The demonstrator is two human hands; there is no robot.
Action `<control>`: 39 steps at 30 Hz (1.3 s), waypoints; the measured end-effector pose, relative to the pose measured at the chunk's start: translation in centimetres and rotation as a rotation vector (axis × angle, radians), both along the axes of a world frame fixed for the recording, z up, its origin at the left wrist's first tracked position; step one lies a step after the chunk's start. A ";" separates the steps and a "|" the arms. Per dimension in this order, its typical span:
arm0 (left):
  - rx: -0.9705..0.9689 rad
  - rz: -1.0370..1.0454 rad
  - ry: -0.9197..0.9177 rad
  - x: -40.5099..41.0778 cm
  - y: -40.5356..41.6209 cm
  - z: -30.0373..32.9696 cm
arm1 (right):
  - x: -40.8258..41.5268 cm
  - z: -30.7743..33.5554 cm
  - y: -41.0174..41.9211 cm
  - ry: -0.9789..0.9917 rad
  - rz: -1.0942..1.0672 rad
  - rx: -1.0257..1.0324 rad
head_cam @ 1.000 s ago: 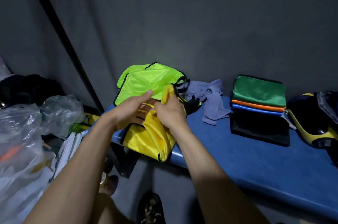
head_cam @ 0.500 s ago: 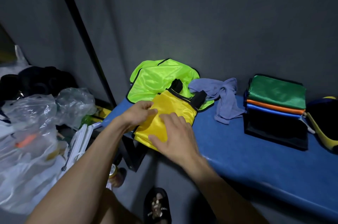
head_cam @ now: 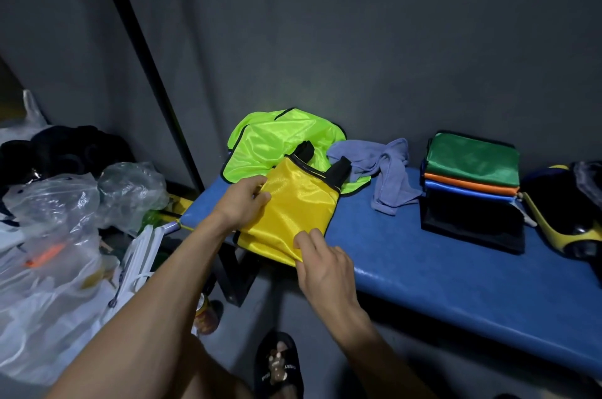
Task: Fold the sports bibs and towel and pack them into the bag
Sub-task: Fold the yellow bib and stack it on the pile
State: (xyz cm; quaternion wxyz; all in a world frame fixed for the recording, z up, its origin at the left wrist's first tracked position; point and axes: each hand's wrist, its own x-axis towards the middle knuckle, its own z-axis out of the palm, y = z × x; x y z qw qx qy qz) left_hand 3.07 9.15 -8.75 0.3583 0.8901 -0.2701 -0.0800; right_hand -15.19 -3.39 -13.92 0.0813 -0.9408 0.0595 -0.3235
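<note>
- The left hand (head_cam: 242, 203) pinches the left edge of the yellow bib (head_cam: 293, 213), probably anchoring it on the blue bench (head_cam: 423, 265).
- The right hand (head_cam: 322, 265) pinches its near corner, seemingly to straighten the fold.
- The bib lies half-folded, glossy, black-trimmed, overlapping the green bib (head_cam: 273, 141), beside the crumpled towel (head_cam: 387, 167).

The room was dim, the grey wall (head_cam: 358, 24) in murky shadow. A faint glow fell on it above the green bib (head_cam: 277, 138). Wide-angle distortion bent the pole (head_cam: 143, 50); the corners were soft and dark.
</note>
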 end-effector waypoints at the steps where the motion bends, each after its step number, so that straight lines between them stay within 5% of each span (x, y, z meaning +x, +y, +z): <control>1: 0.026 0.005 -0.056 -0.1 0.1 -0.1 | 0.0 -0.1 0.0 0.013 0.007 -0.012; 10: 0.080 0.040 -0.231 -1.2 1.6 -0.6 | -0.6 -0.6 0.0 0.201 0.049 -0.200; 13: 0.118 0.050 -0.419 -1.4 1.8 -0.3 | -0.5 -0.7 0.1 0.180 0.024 -0.245; 17: 0.205 -0.295 -0.364 -1.3 2.7 0.3 | -0.2 -1.2 -0.4 0.139 0.065 -0.236; 22: 0.424 -0.394 -0.014 -2.4 4.2 1.6 | 0.0 0.4 -1.1 0.081 0.171 -0.051; 27: 0.715 -0.320 -0.351 -6.1 1.6 2.6 | 1.7 4.8 -2.8 0.237 0.220 0.216; 34: 0.222 -0.281 -0.461 -8.2 1.0 7.7 | -0.6 12.6 -8.6 0.196 0.336 0.504; 39: -0.263 -0.369 -0.374 -11.1 -1.2 14.4 | -3.8 18.9 -11.0 -0.098 0.425 0.786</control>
